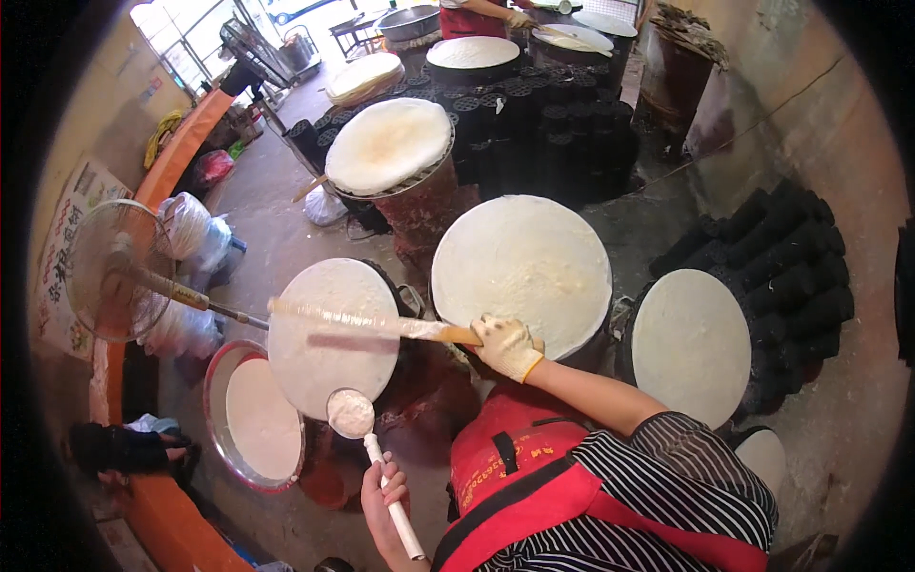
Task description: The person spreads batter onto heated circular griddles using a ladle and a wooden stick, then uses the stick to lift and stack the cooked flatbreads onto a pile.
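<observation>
My bare left hand [386, 488] is closed around the pale handle of a ladle [351, 414], whose round bowl holds whitish batter. The bowl is over the near edge of a round griddle sheet of pale batter [329, 281] at the left. My right hand [508, 349], in a cream work glove, grips a long flat wooden spreader [381, 326] that points left across this sheet, its far part covered in something shiny and clear. Behind the glove lies a larger pale round sheet [522, 262] on another griddle. Left of the ladle, a red-rimmed basin [215, 391] holds batter [264, 419].
A third pale round [691, 348] lies at the right, beside stacked black coal briquettes [796, 276]. Farther off, another round [389, 143] tops a drum. A fan [119, 270] is at the left. Another person's gloved hand [520, 19] shows at the back.
</observation>
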Motion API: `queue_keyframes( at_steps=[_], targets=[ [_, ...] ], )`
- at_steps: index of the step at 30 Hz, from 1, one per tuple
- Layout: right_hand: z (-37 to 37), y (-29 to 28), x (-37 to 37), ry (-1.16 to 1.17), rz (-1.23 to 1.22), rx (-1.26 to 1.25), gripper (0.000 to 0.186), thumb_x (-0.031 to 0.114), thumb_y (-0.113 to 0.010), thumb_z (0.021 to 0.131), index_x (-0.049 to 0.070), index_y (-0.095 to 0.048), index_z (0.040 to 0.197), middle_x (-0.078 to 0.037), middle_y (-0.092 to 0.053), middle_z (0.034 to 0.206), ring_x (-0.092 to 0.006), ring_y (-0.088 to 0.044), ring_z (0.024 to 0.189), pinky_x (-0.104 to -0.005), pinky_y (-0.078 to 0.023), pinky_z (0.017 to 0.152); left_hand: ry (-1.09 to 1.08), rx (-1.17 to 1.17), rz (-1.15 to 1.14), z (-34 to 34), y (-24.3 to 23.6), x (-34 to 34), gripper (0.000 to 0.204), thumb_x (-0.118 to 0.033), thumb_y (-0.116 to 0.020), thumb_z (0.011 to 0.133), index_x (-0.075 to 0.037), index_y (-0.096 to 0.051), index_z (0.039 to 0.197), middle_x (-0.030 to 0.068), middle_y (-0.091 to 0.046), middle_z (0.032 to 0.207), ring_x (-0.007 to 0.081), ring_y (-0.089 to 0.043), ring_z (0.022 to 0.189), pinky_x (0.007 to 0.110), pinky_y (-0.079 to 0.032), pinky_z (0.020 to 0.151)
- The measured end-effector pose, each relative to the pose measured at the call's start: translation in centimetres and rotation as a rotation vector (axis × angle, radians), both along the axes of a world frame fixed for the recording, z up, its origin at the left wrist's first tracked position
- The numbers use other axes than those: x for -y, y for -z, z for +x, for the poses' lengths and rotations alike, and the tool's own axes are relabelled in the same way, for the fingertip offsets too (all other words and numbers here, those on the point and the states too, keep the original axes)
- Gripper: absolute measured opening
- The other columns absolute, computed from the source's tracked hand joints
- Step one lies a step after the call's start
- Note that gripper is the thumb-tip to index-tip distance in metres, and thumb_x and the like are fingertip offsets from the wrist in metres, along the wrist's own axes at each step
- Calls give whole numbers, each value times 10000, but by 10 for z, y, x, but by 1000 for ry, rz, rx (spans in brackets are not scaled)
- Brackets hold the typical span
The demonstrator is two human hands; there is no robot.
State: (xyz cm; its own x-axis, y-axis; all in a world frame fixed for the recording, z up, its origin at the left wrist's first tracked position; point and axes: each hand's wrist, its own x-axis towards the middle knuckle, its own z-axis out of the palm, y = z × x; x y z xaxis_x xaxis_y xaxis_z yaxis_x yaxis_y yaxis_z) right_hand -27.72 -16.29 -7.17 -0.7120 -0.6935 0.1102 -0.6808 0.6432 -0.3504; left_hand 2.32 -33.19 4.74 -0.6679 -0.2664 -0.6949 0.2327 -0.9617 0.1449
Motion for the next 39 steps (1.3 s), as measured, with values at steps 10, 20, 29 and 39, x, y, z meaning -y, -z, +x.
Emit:
queue_keyframes(
  at_steps=[10,20,29,39],
  targets=[
    [-79,-173,31,96,234,-289,160,207,-596,786,84,-635,882,-106,-666,829,-278,-680,702,-427,-530,646,128,-48,99,-37,2,122,215,-156,-427,1011,16,-456,1136,43,-429,780,75,-353,524,190,-317,378],
    [-229,-405,185,117,179,-496,228,261,-626,744,61,-721,798,-195,-690,797,-360,-675,755,-431,-542,687,176,-120,29,-50,-17,241,175,-161,-395,1024,-1,-403,1093,40,-391,765,84,-375,545,191,-339,362],
    [-406,-270,261,593,-693,-32,421,349,-728,781,-23,-693,976,-153,-685,768,-243,-656,656,-377,-511,599,32,116,-69,-11,-31,285,243,-197,-473,1018,-20,-544,1169,44,-588,888,104,-498,609,198,-399,432],
    [-457,58,304,1141,-938,452,313,196,-667,857,-20,-677,1083,-139,-710,852,-246,-662,717,-367,-507,685,-11,579,-359,-9,-72,252,365,-240,-431,1037,-33,-470,1335,73,-603,1109,95,-569,776,171,-492,553]
  ],
)
